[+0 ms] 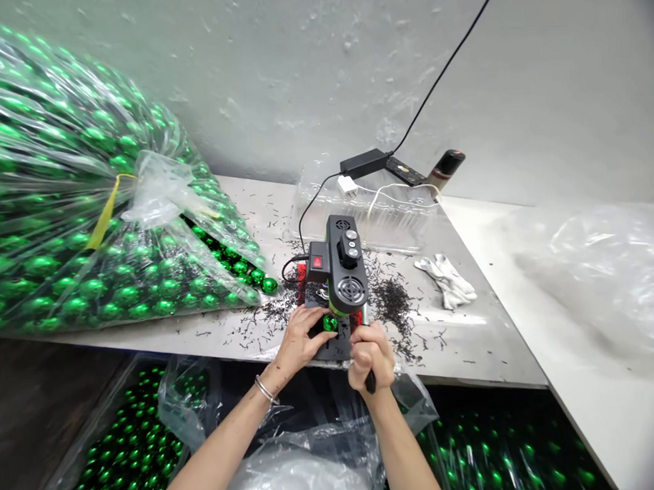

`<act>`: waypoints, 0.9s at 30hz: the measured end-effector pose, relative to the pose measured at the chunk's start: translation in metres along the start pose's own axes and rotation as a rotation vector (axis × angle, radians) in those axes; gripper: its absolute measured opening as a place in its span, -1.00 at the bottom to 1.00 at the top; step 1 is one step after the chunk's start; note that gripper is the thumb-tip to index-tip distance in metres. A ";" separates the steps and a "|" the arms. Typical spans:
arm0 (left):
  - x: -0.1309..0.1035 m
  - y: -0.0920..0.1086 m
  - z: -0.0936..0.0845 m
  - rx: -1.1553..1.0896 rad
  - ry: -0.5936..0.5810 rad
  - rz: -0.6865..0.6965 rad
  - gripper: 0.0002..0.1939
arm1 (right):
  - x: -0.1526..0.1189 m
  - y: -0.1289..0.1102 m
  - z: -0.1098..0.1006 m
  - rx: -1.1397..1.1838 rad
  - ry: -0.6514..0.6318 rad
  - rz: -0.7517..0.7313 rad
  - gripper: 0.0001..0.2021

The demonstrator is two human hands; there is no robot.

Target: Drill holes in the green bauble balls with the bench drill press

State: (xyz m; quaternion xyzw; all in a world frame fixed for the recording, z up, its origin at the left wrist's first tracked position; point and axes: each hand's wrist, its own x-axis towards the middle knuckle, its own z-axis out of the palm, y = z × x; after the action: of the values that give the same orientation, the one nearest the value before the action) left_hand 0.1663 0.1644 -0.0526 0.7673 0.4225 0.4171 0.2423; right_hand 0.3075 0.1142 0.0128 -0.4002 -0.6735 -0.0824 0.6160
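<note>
My left hand point(301, 337) pinches a shiny green ball point(330, 322) between thumb and fingers. The ball sits under the front of a small black bench machine point(347, 266) that looks like a mini drill press. A red switch is on the box at the machine's left side, and silver knobs are on top. My right hand point(372, 355) is wrapped round the machine's lever point(370, 383), whose black end shows below the fist. The machine's head hides its tool tip. Black shavings point(394, 300) lie around the base.
A large clear bag point(63, 211) of green balls fills the left, with several balls at its opening. White gloves point(447, 280), a clear plastic tray point(391, 225), a power adapter point(364, 163) and a dark-capped bottle point(447, 169) are on the table. More green balls point(130, 438) lie below its edge.
</note>
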 end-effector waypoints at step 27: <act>0.005 0.006 -0.003 -0.065 -0.004 -0.014 -0.67 | 0.024 -0.018 -0.005 0.044 0.028 0.172 -0.72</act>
State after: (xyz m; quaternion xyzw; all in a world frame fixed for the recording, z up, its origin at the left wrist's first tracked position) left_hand 0.1675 0.1655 -0.0446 0.7569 0.4135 0.4276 0.2709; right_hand 0.3017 0.1097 0.0427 -0.4416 -0.6297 -0.0199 0.6388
